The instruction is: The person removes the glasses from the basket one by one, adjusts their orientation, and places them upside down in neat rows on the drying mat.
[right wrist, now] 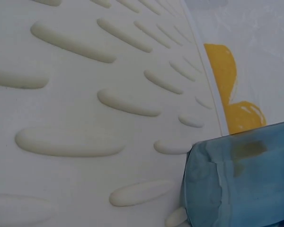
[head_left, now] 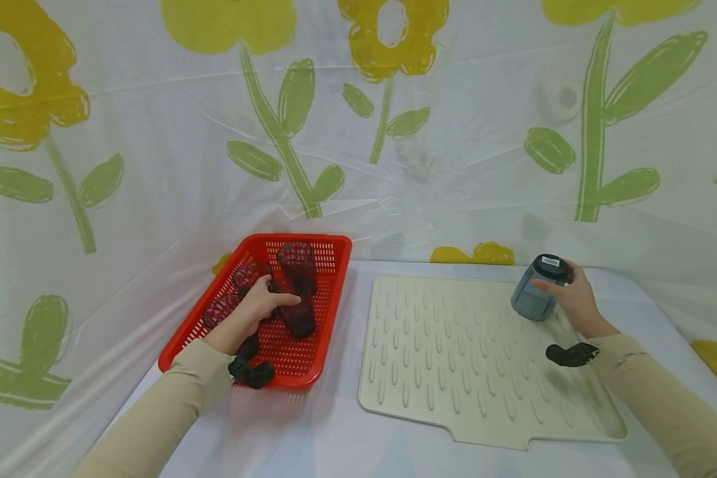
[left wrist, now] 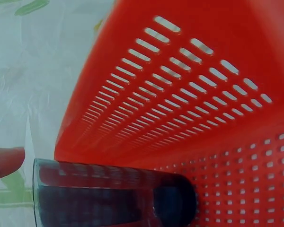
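Observation:
My right hand holds a blue-grey tinted drinking glass, its thumb along the side. The glass is tilted with its black, labelled base up and its mouth down at the ribbed cream drying mat. In the right wrist view, its translucent rim overlaps the mat's edge. My left hand reaches over the red plastic basket, thumb and index finger spread apart. Several dark red-looking tinted glasses lie in there. In the left wrist view, the thumb is apart from the nearest glass.
The basket has slotted walls and stands left of the mat on a white-covered table. Behind rises a white curtain with yellow flowers. Black wrist devices sit on both sleeves.

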### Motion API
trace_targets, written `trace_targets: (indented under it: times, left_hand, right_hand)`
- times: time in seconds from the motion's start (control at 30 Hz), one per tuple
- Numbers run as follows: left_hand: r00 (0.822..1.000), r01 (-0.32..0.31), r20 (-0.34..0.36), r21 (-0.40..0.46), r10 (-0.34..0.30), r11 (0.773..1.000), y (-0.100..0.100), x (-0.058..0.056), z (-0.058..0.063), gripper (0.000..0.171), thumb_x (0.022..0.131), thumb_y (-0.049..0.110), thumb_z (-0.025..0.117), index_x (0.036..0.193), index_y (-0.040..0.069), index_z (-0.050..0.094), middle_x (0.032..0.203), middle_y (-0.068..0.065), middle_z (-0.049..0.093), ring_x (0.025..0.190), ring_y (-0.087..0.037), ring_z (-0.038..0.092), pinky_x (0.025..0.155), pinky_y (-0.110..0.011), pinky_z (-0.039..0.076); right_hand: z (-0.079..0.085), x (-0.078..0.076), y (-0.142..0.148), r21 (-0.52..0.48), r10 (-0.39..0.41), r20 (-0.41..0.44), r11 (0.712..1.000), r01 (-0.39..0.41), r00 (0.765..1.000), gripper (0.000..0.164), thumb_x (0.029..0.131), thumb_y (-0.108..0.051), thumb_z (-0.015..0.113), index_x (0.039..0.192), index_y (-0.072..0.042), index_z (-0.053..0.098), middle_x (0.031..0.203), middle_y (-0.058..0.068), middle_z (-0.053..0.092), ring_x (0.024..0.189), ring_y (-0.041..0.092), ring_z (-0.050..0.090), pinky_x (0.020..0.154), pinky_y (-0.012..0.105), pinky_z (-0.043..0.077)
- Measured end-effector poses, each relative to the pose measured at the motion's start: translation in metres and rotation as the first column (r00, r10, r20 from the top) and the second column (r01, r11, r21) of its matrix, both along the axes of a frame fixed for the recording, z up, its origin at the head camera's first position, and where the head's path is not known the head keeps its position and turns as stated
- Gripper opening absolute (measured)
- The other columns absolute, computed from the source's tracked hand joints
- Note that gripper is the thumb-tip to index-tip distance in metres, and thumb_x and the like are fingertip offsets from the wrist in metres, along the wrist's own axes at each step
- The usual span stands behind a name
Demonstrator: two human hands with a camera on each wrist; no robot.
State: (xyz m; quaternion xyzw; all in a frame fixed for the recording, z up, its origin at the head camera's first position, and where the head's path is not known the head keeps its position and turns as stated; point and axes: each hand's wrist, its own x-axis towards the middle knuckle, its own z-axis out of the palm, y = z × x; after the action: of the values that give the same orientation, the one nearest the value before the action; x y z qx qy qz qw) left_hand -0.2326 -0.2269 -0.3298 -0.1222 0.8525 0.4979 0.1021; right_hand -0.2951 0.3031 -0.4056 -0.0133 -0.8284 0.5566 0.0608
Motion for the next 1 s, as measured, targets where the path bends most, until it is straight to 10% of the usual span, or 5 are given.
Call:
trace_targets:
  times: [1.0]
  left_hand:
    - [0.994,0.098,0.053,-0.008,-0.098,0.995,-0.014,-0.016,-0.016,0.094,0.078,0.017,0.071,0.144,0.005,0.006,0.143,-0.027,0.020,0.120,-0.046,0.037,0.098,-0.056,0.034]
  right_hand:
    - [-0.001,0.030,-0.017,-0.006,-0.134,0.028,0.991,0.134,0.991,0.098,0.086,-0.038,0.060,0.144,-0.001,-0.009,0.151,0.023,-0.003,0.136,0.042,0.006,0.109,0.053,0.013]
